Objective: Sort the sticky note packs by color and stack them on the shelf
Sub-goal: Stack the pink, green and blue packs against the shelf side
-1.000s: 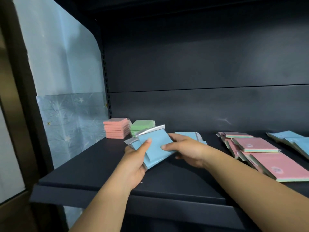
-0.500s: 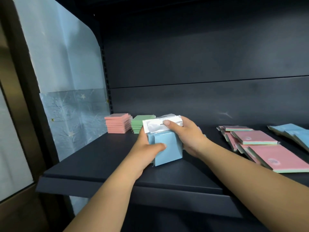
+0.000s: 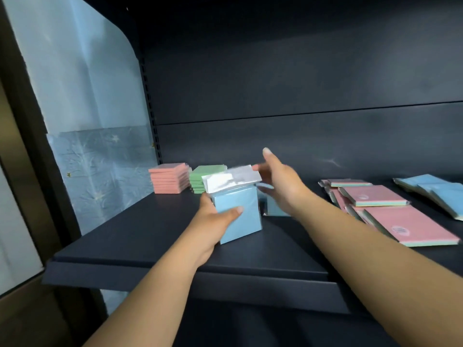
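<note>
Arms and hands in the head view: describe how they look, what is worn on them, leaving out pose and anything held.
Both forearms are bare up to the frame edge, with no sleeves in sight. The left hand and right hand wear no gloves, and no rings, watch or bracelets show. The fingernails that can be seen are short and look unpainted. No markings are visible.

Both forearms are bare up to the bottom edge of the view, with no sleeve, watch or band on either. The left hand (image 3: 216, 221) and right hand (image 3: 280, 182) wear no rings or gloves. Visible fingernails are short and unpainted.
</note>
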Demonstrator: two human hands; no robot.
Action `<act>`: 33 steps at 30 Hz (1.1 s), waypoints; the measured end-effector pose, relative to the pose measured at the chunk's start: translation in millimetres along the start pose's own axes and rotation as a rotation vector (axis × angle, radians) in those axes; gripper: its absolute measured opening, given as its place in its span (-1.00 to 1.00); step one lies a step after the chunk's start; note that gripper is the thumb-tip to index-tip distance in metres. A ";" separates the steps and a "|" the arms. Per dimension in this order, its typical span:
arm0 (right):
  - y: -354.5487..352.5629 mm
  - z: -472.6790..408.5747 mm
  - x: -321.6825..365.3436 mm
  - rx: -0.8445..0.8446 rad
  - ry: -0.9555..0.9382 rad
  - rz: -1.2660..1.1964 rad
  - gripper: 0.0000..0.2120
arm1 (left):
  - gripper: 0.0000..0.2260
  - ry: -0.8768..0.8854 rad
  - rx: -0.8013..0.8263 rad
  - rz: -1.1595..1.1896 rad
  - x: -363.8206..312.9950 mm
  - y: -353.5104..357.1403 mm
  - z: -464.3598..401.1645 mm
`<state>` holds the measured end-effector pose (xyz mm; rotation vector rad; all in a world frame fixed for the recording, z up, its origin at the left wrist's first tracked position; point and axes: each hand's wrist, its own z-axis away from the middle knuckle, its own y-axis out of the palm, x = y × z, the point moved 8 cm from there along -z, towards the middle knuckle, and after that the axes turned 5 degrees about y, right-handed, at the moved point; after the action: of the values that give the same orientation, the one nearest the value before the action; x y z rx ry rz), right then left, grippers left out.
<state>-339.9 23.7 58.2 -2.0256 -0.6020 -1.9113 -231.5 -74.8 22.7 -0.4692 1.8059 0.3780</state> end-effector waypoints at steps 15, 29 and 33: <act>-74.9 -15.9 -27.9 -0.202 0.233 0.686 -0.43 | -0.60 -0.085 -0.089 0.233 7.1 -11.4 1.1; -53.6 -3.8 0.5 -0.002 0.118 -0.105 -0.84 | -0.56 -0.089 -0.148 0.380 7.3 -16.9 0.0; -51.9 -4.9 8.1 -0.086 -0.022 0.285 -0.69 | -0.57 -0.080 -0.154 0.409 8.4 -18.9 -1.6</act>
<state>-369.2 67.3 62.8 -2.0591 -0.2222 -1.7742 -225.5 -93.0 14.8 -0.1825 1.7973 0.8110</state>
